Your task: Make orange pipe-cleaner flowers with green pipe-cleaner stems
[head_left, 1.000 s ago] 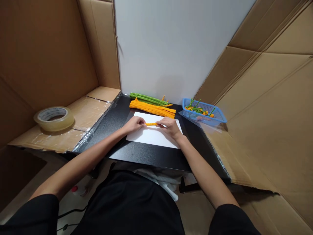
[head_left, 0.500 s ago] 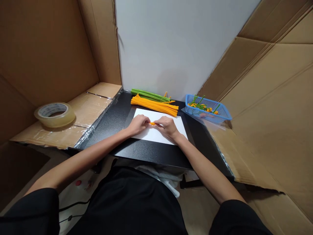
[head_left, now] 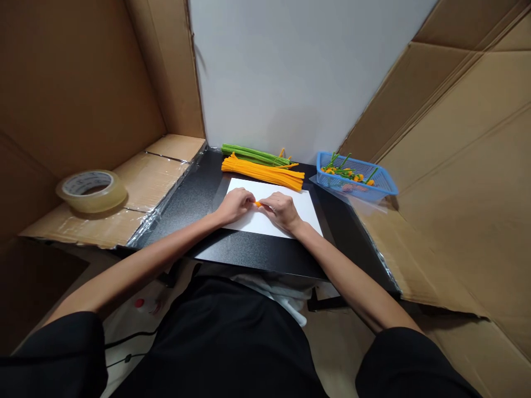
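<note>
Between my fingertips is a small piece of orange pipe cleaner (head_left: 258, 204), just above a white sheet of paper (head_left: 249, 223). My left hand (head_left: 237, 204) pinches its left side, and my right hand (head_left: 282, 210) pinches its right side. The fingers cover much of the piece, so its exact shape is hard to see. Behind the paper lies a bundle of orange pipe cleaners (head_left: 261, 172). A bundle of green pipe cleaners (head_left: 253, 155) rests behind that, against the white wall.
A blue basket (head_left: 384, 185) at the back right holds orange and green pipe-cleaner pieces. On the cardboard ledge at left sits a wide roll of clear tape (head_left: 93, 192). Cardboard walls (head_left: 464, 132) flank the black table (head_left: 236, 250). A bottle with a red cap (head_left: 140, 303) is below.
Both hands stay pinched on the orange piece, and less of it shows between the fingertips now. The whole view has shifted slightly.
</note>
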The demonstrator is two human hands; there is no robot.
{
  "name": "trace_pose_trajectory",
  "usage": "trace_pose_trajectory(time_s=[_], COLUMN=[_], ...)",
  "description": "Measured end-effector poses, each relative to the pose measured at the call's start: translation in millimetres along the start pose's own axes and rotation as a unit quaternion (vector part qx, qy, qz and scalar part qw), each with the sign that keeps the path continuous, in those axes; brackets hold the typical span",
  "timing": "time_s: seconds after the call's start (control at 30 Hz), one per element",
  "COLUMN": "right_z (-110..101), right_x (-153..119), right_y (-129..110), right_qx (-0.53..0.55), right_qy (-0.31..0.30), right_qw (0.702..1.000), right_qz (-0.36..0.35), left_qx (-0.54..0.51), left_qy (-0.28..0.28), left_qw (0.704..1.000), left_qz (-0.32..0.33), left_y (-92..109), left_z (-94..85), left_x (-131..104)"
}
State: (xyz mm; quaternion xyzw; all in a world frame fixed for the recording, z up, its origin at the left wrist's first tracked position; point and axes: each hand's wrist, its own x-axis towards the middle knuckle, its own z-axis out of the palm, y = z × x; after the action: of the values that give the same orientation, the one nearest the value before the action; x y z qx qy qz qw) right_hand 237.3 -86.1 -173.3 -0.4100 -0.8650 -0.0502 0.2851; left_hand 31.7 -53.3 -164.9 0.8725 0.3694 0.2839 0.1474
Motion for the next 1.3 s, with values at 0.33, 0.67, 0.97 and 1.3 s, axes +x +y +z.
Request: trace_pose_trajectory(time_s=[0.33,0.67,0.97,1.3], right_z=[-15.6,-16.9,-16.8,-12.8], right_x=[4.5,1.2,-2.7,-3.9], right_y=[21.3,19.9,16.5,13.7], right_qx=[0.121,0.099,0.078,0.062], right_qy=[0.026,0.006,0.004,0.008], right_qw=[0.985,0.989,0.993,0.996], right_qz=[0.118,0.107,0.085,0.067], left_qx=[0.060,0.095,0.079,-0.013], left_qy=[0.017,0.005,0.012,0.022], left_qw=[0.997,0.995,0.997,0.999], left_qz=[-0.041,-0.006,0.005,0.029], left_y=[-6.6,-9.2,-2.3,-3.3], left_z=[-9.9,-7.2,-0.5,-3.6], left_x=[5.7,5.4,-0.9,-2.9])
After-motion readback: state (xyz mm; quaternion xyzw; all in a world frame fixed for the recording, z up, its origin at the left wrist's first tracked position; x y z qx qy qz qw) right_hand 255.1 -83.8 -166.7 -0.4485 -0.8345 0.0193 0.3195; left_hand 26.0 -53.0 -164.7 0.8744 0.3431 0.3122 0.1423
